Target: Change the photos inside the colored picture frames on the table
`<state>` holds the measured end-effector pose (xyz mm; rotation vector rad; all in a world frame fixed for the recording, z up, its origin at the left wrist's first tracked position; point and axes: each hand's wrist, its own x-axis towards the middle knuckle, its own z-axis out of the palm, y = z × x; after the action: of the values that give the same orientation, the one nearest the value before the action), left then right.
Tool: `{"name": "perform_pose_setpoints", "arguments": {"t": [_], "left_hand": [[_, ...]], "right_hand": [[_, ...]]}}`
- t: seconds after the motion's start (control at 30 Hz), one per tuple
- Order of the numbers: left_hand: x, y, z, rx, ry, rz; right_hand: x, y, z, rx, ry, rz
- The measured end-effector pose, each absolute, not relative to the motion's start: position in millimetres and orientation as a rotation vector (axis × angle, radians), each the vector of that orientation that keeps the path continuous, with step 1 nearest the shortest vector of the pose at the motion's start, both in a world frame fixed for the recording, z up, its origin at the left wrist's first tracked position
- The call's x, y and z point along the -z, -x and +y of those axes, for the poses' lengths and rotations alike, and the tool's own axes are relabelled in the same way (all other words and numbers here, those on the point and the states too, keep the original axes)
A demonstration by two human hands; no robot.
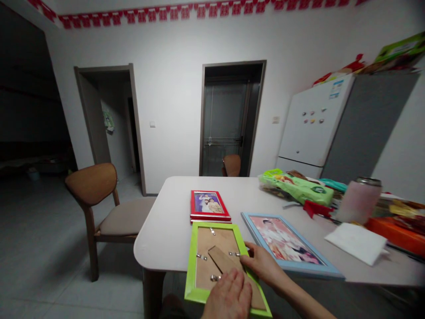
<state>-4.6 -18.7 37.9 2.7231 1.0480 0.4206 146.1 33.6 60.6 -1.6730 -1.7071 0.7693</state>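
A lime-green photo frame [191,270] is face down, its lower part jutting past the table's near edge. Its brown backing [204,246] carries small metal clips and a stand flap [219,258]. My right hand [265,264] grips the frame's right side, thumb beside the right-hand clip. My left hand [229,296] is closed over the lower part of the frame, fingers together against the backing beside the lower clip; its thumb is hidden. Just beyond, a red photo frame [209,204] lies picture up, apparently on another red one. Right of my hands lies a light-blue photo frame [288,239], picture up.
The white table [172,208] also holds a green snack packet [295,186], a pink flask [360,201], a white paper napkin [357,241] and orange packaging [398,235] on the right. A wooden chair [96,195] stands left, and a fridge [315,119] behind on the right.
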Motion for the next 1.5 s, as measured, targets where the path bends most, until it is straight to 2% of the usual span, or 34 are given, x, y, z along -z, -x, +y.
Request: {"name": "perform_pose_setpoints", "arguments": {"t": [0.13,0.37,0.57,1.07,1.5], "left_hand": [[-34.6,0.5,-18.1,-0.431,-2.718,1.063],[-48.1,25.0,-16.4,-0.341,-2.549,1.05],[-55.5,61.0,-9.6,-0.414,-2.399,1.344],[-36.1,67.6,-5.3,-0.564,-2.49,1.229],[-24.8,68.9,0.5,-0.709,-2.466,1.143]], "right_hand": [[-55.0,-148.7,38.9,-0.447,1.773,-1.924],[-52.5,-147.7,44.3,-0.163,1.845,-2.042],[-47.4,-136.2,47.9,-0.099,1.747,-2.082],[-54.3,-103.8,79.0,-0.006,1.639,-2.206],[-43.2,-75.4,103.8,0.007,1.811,-2.158]]}}
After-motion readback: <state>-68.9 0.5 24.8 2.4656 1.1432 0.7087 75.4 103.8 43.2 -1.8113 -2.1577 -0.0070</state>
